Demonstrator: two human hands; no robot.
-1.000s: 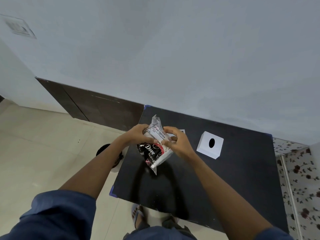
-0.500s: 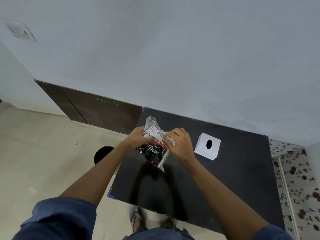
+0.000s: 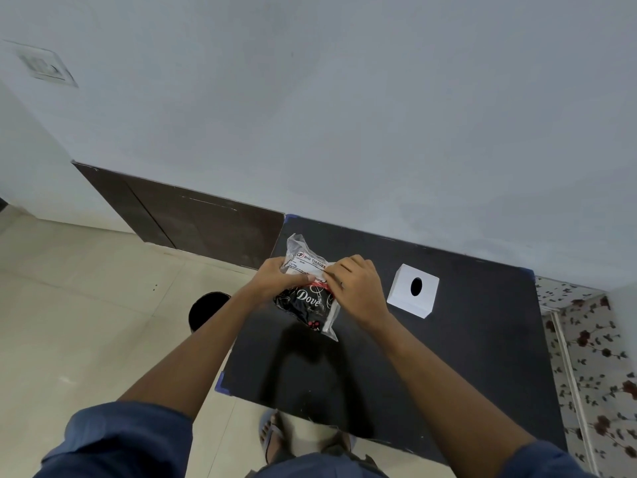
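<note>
Sliding over the tissue packet (image 3: 307, 299), my right hand (image 3: 356, 288) now pinches its top; my left hand (image 3: 280, 281) grips its side.

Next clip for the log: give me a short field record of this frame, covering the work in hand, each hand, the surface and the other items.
Work in hand: clear plastic tissue pack, printed "BIG TISSUES" and "Dove", held over the table
Left hand: grips the pack's left side, thumb across the front
Right hand: pinches the pack near its label
Surface: black table against the wall
Other items: white box with a dark oval hole, on the table to the right of the pack; black bin on the floor
</note>
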